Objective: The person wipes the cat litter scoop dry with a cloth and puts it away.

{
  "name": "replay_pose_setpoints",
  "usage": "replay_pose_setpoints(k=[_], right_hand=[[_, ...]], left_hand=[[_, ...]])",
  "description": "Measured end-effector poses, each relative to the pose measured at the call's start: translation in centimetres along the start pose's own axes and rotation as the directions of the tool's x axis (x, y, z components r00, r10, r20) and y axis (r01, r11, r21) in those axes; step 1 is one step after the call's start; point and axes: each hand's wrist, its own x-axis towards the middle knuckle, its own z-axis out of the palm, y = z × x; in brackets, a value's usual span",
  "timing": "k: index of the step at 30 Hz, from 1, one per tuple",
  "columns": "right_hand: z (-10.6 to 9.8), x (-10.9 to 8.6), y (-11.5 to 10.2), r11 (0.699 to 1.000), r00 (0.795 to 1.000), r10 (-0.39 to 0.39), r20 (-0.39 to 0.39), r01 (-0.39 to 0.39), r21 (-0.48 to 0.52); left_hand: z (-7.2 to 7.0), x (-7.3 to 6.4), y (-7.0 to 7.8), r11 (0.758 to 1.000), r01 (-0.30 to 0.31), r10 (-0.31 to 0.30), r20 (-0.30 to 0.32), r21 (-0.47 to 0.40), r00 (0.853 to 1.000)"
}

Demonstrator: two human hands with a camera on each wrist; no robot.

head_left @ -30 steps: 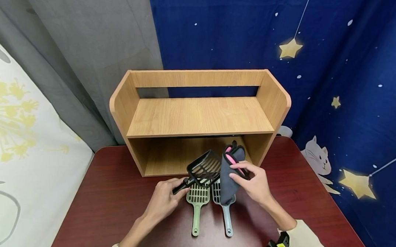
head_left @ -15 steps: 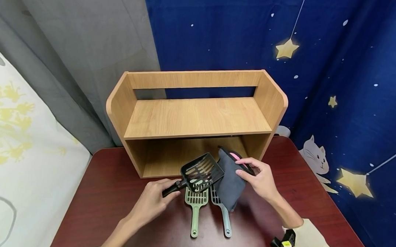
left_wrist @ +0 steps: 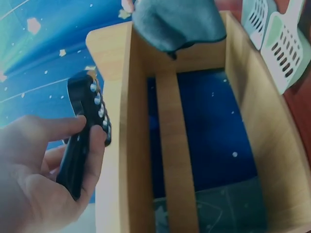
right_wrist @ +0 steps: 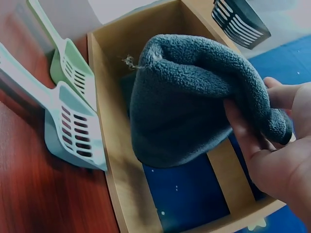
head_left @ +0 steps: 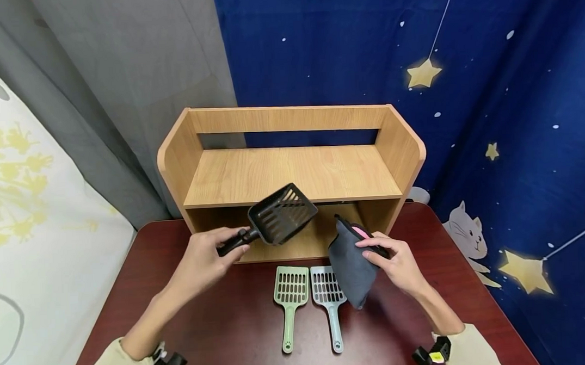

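Observation:
My left hand (head_left: 207, 258) grips the handle of a black slotted litter scoop (head_left: 280, 220), raised in front of the wooden shelf with its basin tilted. In the left wrist view, thumb and fingers wrap the black handle (left_wrist: 74, 167). With thumb and fingertips, my right hand (head_left: 396, 260) pinches a dark grey cloth (head_left: 351, 267) that hangs folded; black edging and a pink strip show at its top. Its fuzzy cloth surface (right_wrist: 180, 116) fills the right wrist view. Below lie a green litter scoop (head_left: 291, 287) and a pale blue litter scoop (head_left: 328, 284), handles toward me.
A two-tier wooden shelf (head_left: 292, 174) stands at the back of the dark red table (head_left: 220, 332). Behind it hang a grey curtain (head_left: 169, 52) and a blue curtain (head_left: 326, 50) with stars. White patterned fabric (head_left: 34, 215) hangs at the left.
My left hand has lifted the black scoop up and to the left, away from the cloth. My right hand has moved the cloth slightly right, uncovering more of the pale blue scoop.

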Motion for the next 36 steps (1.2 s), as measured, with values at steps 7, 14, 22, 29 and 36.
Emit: replay_pose_setpoints(k=[7, 14, 22, 29, 36], right_hand=[[-1.7, 0.1, 0.3, 0.998, 0.997, 0.066, 0.032, -0.067, 0.011], [-3.5, 0.2, 1.1, 0.991, 0.990, 0.131, 0.052, -0.130, -0.012], [-5.5, 0.4, 2.1, 0.992, 0.991, 0.114, 0.075, -0.110, -0.067], [-7.0, -0.2, 3.1, 0.971, 0.986, 0.119, 0.115, -0.091, -0.221], [-7.8, -1.1, 4.8, 0.946, 0.982, 0.138, 0.131, -0.091, -0.312]], left_hand=[[-2.7, 2.7, -0.5, 0.983, 0.166, -0.162, -0.057, 0.083, 0.985], [-4.2, 5.2, -1.7, 0.960, 0.224, -0.208, -0.111, 0.170, 0.972], [-3.8, 7.7, -3.0, 0.944, 0.257, -0.236, -0.122, 0.206, 0.964], [-3.6, 9.2, -3.7, 0.921, 0.311, -0.296, -0.099, 0.236, 0.950], [-3.5, 10.4, -3.7, 0.897, 0.383, -0.375, -0.075, 0.223, 0.924]])
